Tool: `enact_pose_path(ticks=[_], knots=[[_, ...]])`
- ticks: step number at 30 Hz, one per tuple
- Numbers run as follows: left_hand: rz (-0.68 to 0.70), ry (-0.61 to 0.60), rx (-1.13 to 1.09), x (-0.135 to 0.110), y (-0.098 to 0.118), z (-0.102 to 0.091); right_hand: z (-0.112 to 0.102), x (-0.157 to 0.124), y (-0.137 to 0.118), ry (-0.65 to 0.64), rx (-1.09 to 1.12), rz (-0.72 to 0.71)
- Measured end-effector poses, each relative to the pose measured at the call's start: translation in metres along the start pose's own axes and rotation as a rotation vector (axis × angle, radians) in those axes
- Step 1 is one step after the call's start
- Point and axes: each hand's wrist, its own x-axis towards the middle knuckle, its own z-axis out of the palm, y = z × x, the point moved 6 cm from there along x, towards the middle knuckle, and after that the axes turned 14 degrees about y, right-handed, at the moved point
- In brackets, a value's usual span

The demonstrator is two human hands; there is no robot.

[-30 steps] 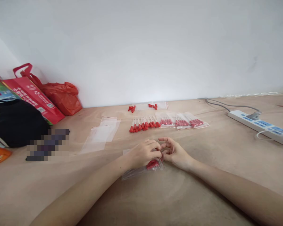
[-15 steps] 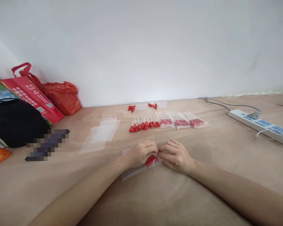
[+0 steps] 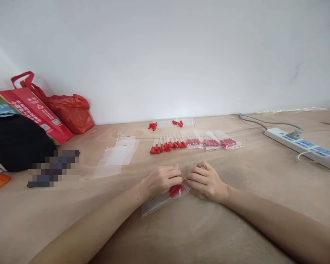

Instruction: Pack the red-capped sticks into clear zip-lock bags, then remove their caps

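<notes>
I can see the left hand (image 3: 163, 180) pinching one end of a clear bag (image 3: 156, 207), which lies beneath it with red pieces (image 3: 176, 190) inside. The right hand (image 3: 206, 183) curls against that end; whether it grips, I can't tell. Probably they're sealing it; next seems to call for pressing fingertips along the edge.

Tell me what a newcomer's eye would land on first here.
Probably the bright red in the middle: a row of loose red-tipped sticks, with three filled bags just to its right. Nearer the camera, the left hand holds a clear bag with red inside, the right hand at its right end. At far left, a red plastic bag stands against the wall.
</notes>
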Motion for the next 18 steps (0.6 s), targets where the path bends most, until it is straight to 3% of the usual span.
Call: enact_pose_path(ticks=[5, 11, 14, 18], knots=[[0.168, -0.116, 0.075, 0.000, 0.008, 0.003, 0.004, -0.001, -0.004, -0.085, -0.037, -0.116], [0.120, -0.238, 0.002, 0.005, 0.001, -0.002, 0.012, -0.004, -0.005, -0.297, 0.060, -0.157], [-0.084, -0.216, -0.046, 0.004, -0.002, -0.008, 0.012, -0.006, -0.001, -0.339, 0.123, -0.079], [-0.559, -0.266, -0.045, -0.022, 0.002, -0.012, 0.011, -0.008, 0.008, -0.412, 0.313, 0.139]])
